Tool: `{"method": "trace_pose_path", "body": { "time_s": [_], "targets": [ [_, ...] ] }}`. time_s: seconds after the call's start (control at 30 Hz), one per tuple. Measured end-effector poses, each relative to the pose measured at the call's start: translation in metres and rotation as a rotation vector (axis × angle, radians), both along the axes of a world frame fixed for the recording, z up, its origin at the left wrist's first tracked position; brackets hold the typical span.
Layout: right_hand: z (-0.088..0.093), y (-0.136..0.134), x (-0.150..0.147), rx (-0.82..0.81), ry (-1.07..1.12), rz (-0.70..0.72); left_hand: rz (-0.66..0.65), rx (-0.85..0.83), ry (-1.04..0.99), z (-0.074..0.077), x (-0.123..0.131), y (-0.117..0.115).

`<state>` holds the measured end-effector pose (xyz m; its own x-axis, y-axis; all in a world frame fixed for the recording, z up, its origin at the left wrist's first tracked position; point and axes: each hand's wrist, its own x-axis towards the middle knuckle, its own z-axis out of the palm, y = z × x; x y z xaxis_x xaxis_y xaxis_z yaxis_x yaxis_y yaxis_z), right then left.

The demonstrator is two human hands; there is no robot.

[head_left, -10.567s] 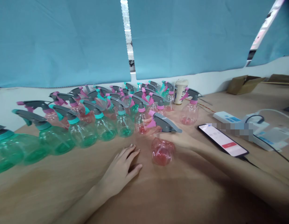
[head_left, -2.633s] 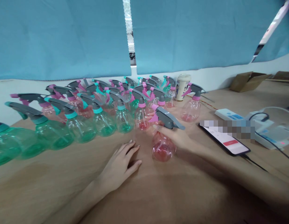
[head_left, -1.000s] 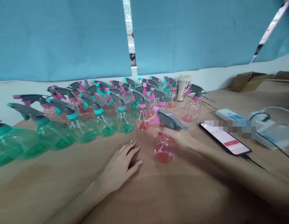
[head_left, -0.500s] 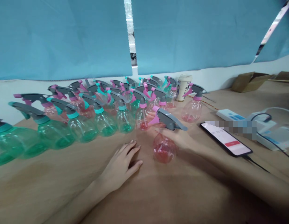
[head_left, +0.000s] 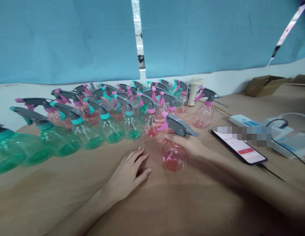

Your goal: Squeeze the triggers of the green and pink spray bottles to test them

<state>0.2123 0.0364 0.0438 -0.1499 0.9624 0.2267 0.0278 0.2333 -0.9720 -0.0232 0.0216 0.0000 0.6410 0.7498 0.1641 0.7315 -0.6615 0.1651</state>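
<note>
A pink see-through spray bottle [head_left: 174, 159] with a grey and pink trigger head stands tilted on the brown table. My right hand [head_left: 183, 141] grips it around the neck, just below the head, which hides part of the fingers. To its left, my left hand [head_left: 130, 175] lies flat on the table with the fingers apart, holding nothing. Past the fingertips stands a green spray bottle [head_left: 134, 129] with a teal collar. Another pink spray bottle [head_left: 151, 126] is close behind the fingers of my right hand.
Several green and pink spray bottles [head_left: 89, 134] crowd the back left. One pink bottle [head_left: 203, 114] stands apart near a paper cup [head_left: 194, 93]. At the right lie a phone [head_left: 237, 147], white power strips [head_left: 246, 121] with cables, and a cardboard box [head_left: 264, 86]. A blue cloth [head_left: 204, 36] hangs behind.
Little differs. The fingers of my right hand have shifted slightly at the neck of the pink spray bottle and show more clearly. My left hand has stayed in place.
</note>
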Motion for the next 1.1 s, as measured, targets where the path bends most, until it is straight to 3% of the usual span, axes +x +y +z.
{"method": "trace_pose_path", "body": {
  "time_s": [1.1],
  "targets": [
    [0.0039,-0.0012,-0.0009,0.014,-0.036,-0.038,-0.017,0.019,-0.016,-0.0021,-0.0007,0.0008]
  ]
}}
